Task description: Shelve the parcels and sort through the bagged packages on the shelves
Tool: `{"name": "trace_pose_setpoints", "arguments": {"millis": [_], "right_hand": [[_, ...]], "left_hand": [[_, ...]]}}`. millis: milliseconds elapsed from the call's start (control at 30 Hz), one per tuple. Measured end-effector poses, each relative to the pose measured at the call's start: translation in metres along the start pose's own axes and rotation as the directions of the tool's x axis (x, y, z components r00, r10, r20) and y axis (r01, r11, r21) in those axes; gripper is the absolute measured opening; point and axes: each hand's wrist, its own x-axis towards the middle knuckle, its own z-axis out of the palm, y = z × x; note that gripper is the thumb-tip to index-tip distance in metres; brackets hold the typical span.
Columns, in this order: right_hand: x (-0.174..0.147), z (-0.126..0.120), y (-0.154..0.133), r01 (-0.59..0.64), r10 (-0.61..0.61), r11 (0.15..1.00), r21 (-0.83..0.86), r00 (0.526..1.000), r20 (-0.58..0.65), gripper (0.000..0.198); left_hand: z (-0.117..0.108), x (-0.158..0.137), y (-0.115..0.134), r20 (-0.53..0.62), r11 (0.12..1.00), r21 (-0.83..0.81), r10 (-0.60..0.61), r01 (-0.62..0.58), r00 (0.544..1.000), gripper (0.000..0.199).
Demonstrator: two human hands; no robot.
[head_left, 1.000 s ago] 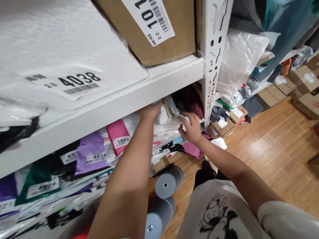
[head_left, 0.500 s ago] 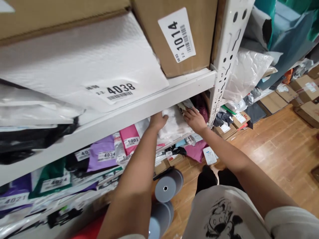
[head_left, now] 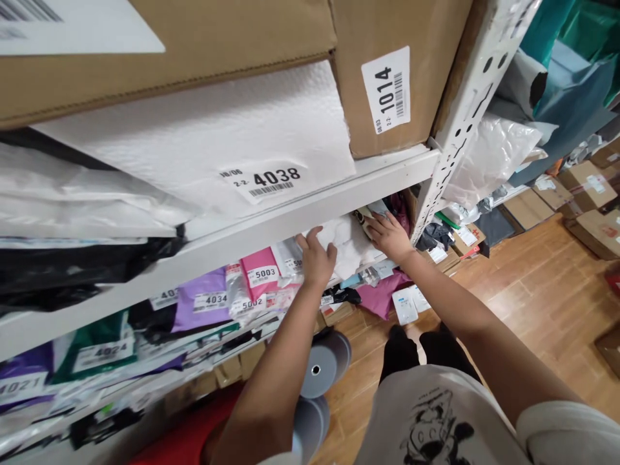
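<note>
Left hand: the left hand (head_left: pixel 317 258) lies palm-down on the near edge of a white padded parcel (head_left: pixel 345 242) on the middle shelf, fingers spread flat and loosely curled over the top; it presses rather than grips.
Right hand: the right hand (head_left: pixel 390 236) reaches in just right of the parcel, fingers bent onto a small grey packet (head_left: pixel 378 208) and the darker bags behind it; whether the fingertips pinch anything I cannot tell, since they are tucked under the shelf beam (head_left: pixel 290 216).
Where the parcel is: in its slot beneath the beam, wedged between a pink mailer tagged 5003 (head_left: pixel 259 274) on its left and maroon bags (head_left: pixel 400 208) by the upright post (head_left: pixel 460 110).
Progress: judging by how things lie, the sorting through this slot is at an early point. Both hands are in among the parcels, but nothing is lifted clear or drawn out of the shelf, so any picking out remains to be done.
Around: a purple mailer tagged 4034 (head_left: pixel 203 303) and green and black bags sit further left on the same shelf; above lie a large white bubble mailer tagged 4038 (head_left: pixel 217 148) and a cardboard box tagged 1014 (head_left: pixel 397 71).
In the way: the low beam hides the back of the slot, and the tightly packed neighbours crowd the parcel. Grey rolls (head_left: pixel 322 368) stand on the wooden floor (head_left: pixel 533 290) by the person's feet, with loose packets and cartons beyond.
</note>
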Motion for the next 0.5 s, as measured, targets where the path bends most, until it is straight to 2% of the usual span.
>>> {"name": "trace_pose_setpoints", "arguments": {"millis": [167,267,367,500], "right_hand": [[-0.001,0.001,0.001,0.003,-0.002,1.000,-0.021,1.000,0.023,0.031],[-0.002,0.004,-0.001,0.001,-0.001,0.999,-0.038,1.000,0.017,0.030],[-0.001,0.007,-0.004,0.002,-0.002,0.999,-0.055,1.000,0.014,0.029],[-0.001,0.011,-0.007,0.009,-0.007,0.996,-0.091,1.000,0.019,0.031]], "left_hand": [[-0.002,-0.015,0.004,-0.046,1.000,-0.018,-0.001,0.001,0.999,0.048],[-0.004,-0.013,0.008,-0.065,0.999,-0.020,-0.029,0.027,0.997,0.047],[-0.007,0.009,0.012,-0.102,0.996,-0.026,-0.090,0.088,0.991,0.039],[-0.008,0.064,0.017,-0.107,0.992,-0.080,-0.103,0.094,0.989,0.048]]}}
